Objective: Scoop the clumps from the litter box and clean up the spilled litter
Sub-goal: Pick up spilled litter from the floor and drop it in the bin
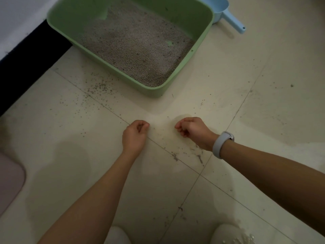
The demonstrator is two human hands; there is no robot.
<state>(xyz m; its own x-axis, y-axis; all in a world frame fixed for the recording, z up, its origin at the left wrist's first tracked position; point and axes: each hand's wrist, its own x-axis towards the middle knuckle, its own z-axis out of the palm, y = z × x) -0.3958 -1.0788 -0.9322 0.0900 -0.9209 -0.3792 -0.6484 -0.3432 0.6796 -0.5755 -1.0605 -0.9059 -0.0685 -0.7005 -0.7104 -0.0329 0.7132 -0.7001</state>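
Note:
A green litter box stands on the tiled floor at the top, holding grey litter. Behind its right corner lies a blue scoop. Spilled litter grains are scattered on the floor left of the box, and more lie near my right wrist. My left hand hovers low over the tiles with its fingers curled; a dark patch inside the curl looks like litter grains. My right hand, with a pale wristband, is beside it, fingertips curled together, and nothing shows between them.
A dark baseboard and white wall run along the left. A pinkish mat corner sits at the left edge. Two white shoe tips show at the bottom. A few stray grains dot the tiles on the right.

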